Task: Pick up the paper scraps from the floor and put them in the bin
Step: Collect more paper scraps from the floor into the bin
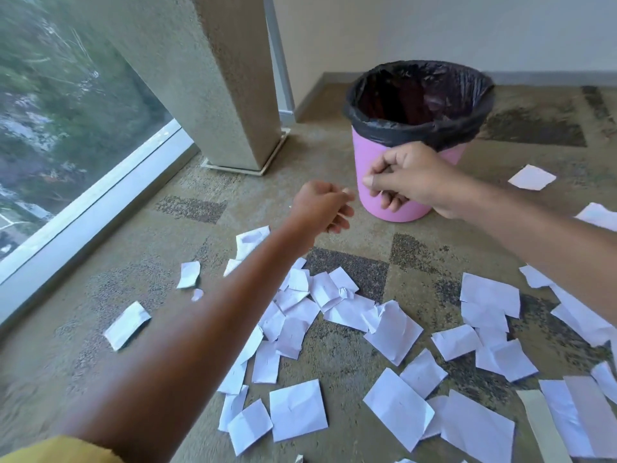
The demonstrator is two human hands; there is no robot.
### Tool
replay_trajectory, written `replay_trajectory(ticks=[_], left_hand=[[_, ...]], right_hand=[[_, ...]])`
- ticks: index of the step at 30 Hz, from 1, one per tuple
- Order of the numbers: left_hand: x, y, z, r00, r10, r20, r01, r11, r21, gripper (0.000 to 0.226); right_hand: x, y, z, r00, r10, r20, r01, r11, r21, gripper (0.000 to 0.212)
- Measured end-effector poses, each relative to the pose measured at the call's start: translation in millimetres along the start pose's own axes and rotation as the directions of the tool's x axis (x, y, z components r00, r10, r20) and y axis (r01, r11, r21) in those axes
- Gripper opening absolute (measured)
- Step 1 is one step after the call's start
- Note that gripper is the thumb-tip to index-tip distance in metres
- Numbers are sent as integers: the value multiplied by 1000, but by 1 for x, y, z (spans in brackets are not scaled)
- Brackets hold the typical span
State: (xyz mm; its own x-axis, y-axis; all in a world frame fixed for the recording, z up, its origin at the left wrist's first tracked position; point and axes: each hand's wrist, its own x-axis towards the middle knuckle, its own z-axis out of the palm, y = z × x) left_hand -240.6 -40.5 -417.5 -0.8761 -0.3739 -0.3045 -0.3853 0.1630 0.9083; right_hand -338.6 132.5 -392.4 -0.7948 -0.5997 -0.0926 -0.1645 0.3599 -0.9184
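Pink bin [362, 152], black liner [450, 132]

Left hand [322, 207] and right hand [412, 180] reach forward, close together — fingers of both curled.

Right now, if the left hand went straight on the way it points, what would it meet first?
Most likely the side wall of the pink bin, below its black liner. The right hand hangs near that line; depth is uncertain.

Mottled tan carpet [260, 202]. Big window [50, 111] on left, daylight in. Textured concrete pillar [207, 78] upper centre-left. White wall [434, 25] upper right.
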Motion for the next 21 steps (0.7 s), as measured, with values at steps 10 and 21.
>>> replay_trajectory(ticks=[10, 21], left_hand=[[-20, -149, -32, 997, 58, -49, -9, 734, 679, 50], [-22, -193, -31, 985, 140, -97, -40, 743, 668, 53]], right_hand=[[-7, 71, 77, 956, 97, 275, 3, 940, -342, 10], [-13, 108, 138, 903, 60, 425, 252, 728, -637, 32]])
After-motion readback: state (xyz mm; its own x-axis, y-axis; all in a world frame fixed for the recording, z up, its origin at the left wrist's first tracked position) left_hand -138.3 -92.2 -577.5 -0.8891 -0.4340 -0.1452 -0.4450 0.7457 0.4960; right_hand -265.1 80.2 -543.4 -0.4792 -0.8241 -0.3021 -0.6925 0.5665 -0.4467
